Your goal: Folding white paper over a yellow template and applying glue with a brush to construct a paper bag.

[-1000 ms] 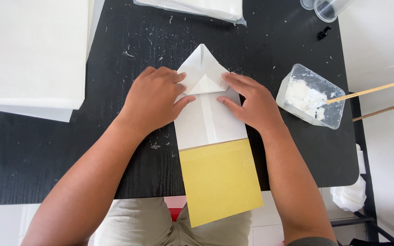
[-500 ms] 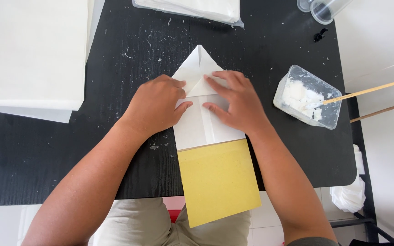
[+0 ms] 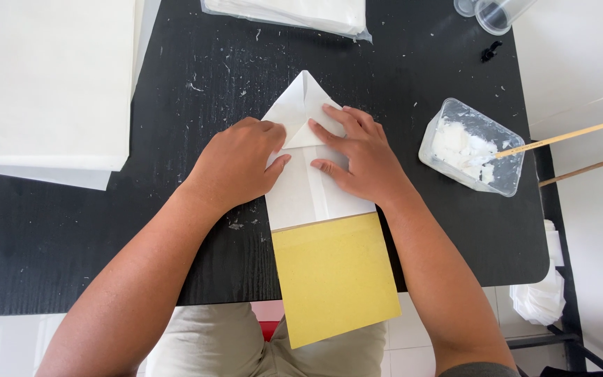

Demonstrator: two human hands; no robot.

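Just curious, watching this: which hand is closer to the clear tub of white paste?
Right. The right hand lies on the folded paper, beside the tub; the left hand lies farther off, across the paper.

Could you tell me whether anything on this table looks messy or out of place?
Yes: small white flecks lie scattered over the black table, mostly beyond the folded white paper. The yellow sheet overhangs the near edge, slightly askew.

left hand [image 3: 235, 164], right hand [image 3: 361, 153], folded white paper [image 3: 301, 105]
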